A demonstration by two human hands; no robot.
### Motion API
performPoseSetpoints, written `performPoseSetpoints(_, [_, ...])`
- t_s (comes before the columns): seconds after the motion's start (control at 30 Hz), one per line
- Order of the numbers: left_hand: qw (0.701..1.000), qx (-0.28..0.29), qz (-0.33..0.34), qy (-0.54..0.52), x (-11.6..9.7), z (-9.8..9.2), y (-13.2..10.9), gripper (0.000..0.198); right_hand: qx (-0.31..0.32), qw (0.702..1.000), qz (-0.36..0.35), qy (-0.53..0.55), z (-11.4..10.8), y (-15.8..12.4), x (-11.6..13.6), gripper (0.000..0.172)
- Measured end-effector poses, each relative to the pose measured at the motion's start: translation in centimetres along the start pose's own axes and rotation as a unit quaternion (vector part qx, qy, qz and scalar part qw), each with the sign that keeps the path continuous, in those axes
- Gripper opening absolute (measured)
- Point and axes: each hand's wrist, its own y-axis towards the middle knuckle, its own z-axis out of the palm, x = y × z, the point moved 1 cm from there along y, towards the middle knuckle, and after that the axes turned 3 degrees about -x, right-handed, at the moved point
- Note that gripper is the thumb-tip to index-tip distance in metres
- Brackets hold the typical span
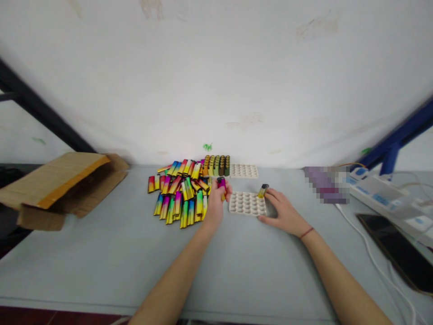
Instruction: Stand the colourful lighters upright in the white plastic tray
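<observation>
My left hand (216, 203) is closed around a purple and yellow lighter (221, 183), held upright just left of the near white tray (246, 204). At that tray's right side is my right hand (282, 212), thumb and fingers apart. Its fingertips are beside a silver and yellow lighter (263, 191) that stands at the tray's back right corner; whether they touch it is hard to tell. Many shiny multicoloured lighters (177, 198) lie in a loose pile to the left. Behind the pile stands a block of upright lighters (216, 165) in rows.
A second white tray (244, 170) lies by the wall. An open cardboard box (74, 180) sits at the left. On the right are a power strip (382, 198), a black phone (399, 253), a white cable (368, 248) and a blurred-out purple item (326, 185).
</observation>
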Motion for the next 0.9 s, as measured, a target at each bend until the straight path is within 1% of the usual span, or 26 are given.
performPoseSetpoints(0.1, [0.996,0.009,-0.034,-0.079,-0.03,0.08,-0.18,0.044,0.0,1.0,-0.002,-0.003,-0.07,0.02,0.07,0.07])
performPoseSetpoints(0.17, [0.994,0.0,-0.058,-0.088,0.1,0.04,-0.27,0.053,0.001,1.0,-0.004,-0.004,-0.1,0.03,0.12,0.07])
performPoseSetpoints(0.3, [0.992,-0.013,-0.088,-0.085,0.42,0.04,-0.23,0.049,-0.001,1.0,-0.005,-0.002,-0.14,0.03,0.14,0.07])
performPoseSetpoints(0.47, [0.987,-0.007,-0.126,-0.1,0.41,0.33,-0.13,0.044,-0.001,1.0,-0.007,-0.004,-0.15,0.02,0.12,0.07])
performPoseSetpoints(0.6, [0.984,-0.027,-0.148,-0.099,0.34,0.47,-0.19,0.044,-0.001,1.0,-0.006,-0.005,-0.16,0.01,0.12,0.069])
performPoseSetpoints(0.73, [0.986,-0.033,-0.145,-0.08,0.35,0.48,-0.31,0.045,0.0,1.0,-0.006,-0.001,-0.18,0.02,0.12,0.07])
performPoseSetpoints(0.83, [0.984,-0.042,-0.15,-0.09,0.35,0.48,-0.38,0.046,-0.002,1.0,-0.007,-0.001,-0.18,0.01,0.14,0.07])
performPoseSetpoints(0.9, [0.983,-0.038,-0.145,-0.102,0.3,0.51,-0.43,0.048,-0.004,1.0,-0.006,-0.002,-0.18,0.01,0.13,0.069])
